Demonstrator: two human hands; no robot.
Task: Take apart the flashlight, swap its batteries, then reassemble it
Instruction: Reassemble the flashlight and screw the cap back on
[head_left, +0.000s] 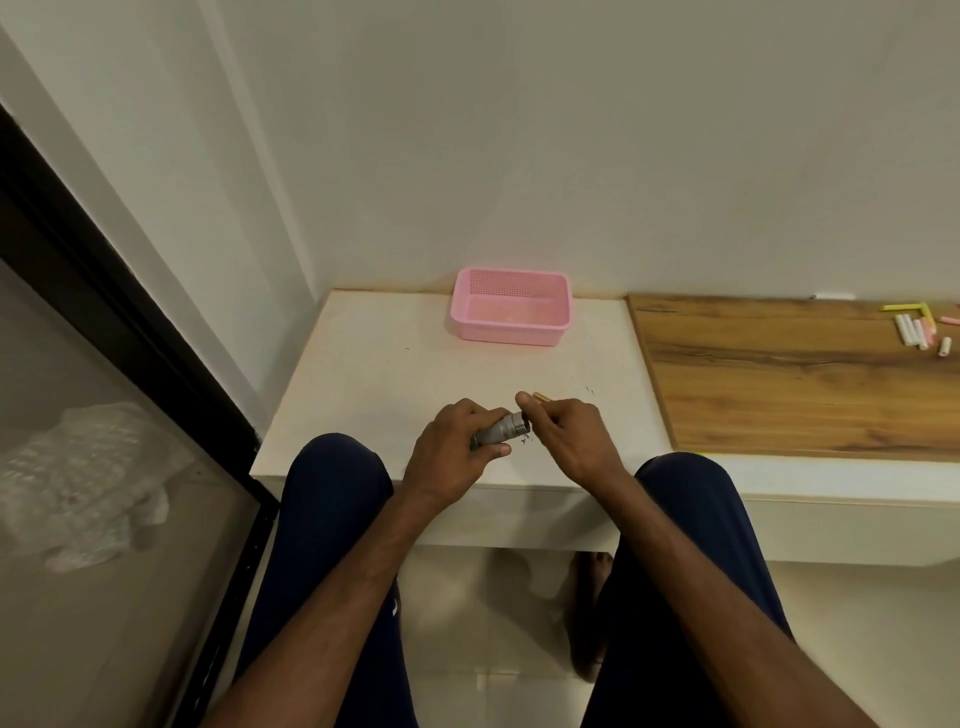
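Observation:
A small grey metal flashlight (503, 430) lies in my left hand (457, 441), fingers wrapped round its body, its open end pointing right. My right hand (569, 431) is right at that open end, fingers pinched on a small part that is mostly hidden. A thin orange-tan piece (543, 397) shows just behind my right fingertips; I cannot tell whether it is held or lies on the table. Both hands hover over the front edge of the white table (395, 374).
A pink plastic basket (511, 306) stands at the back of the white table by the wall. To the right is a wooden board (779, 374) with several chalk-like sticks (917, 327) at its far right. My knees are under the table; a glass door is on the left.

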